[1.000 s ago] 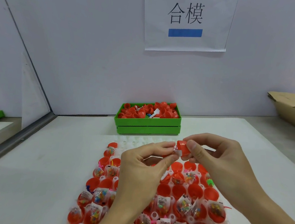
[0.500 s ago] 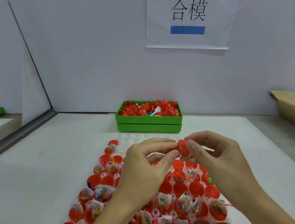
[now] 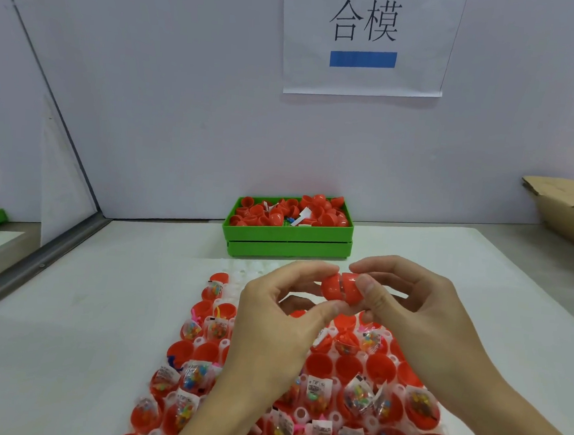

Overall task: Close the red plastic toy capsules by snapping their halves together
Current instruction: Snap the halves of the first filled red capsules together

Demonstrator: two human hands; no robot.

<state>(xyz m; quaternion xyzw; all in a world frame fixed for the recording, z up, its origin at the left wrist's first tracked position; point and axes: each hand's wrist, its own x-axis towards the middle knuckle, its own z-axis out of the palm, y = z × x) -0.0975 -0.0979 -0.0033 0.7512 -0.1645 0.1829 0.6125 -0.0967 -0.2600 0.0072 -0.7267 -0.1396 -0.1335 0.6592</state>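
1. A red capsule (image 3: 341,288) is held in mid-air between two bare hands, above the far end of a white tray (image 3: 247,272) packed with open red capsule halves (image 3: 318,365), many carrying small bagged toys (image 3: 357,396).

2. The left hand (image 3: 270,322) pinches the capsule's left half between thumb and forefinger; the right hand (image 3: 418,317) pinches the right half the same way. Both hands are clamped on the one capsule, each on its own end.

3. The capsule's long axis runs left to right, roughly level, so the two halves face each other along the line joining the hands. A seam shows near the middle, and whether it is fully seated cannot be told from this view.

4. Judged from that layout, the coming move turns on a straight squeeze along this left-right axis, the hands driving toward each other. Neither hand is nearer: the capsule sits between them, touching both.

5. A push off that axis would likely cock one half against the other's rim instead of snapping it home.

6. At the far side of the table stands a green bin (image 3: 288,243) heaped with loose red halves. A cardboard box (image 3: 560,211) lies at the far right, and a paper sign (image 3: 365,38) hangs on the wall.
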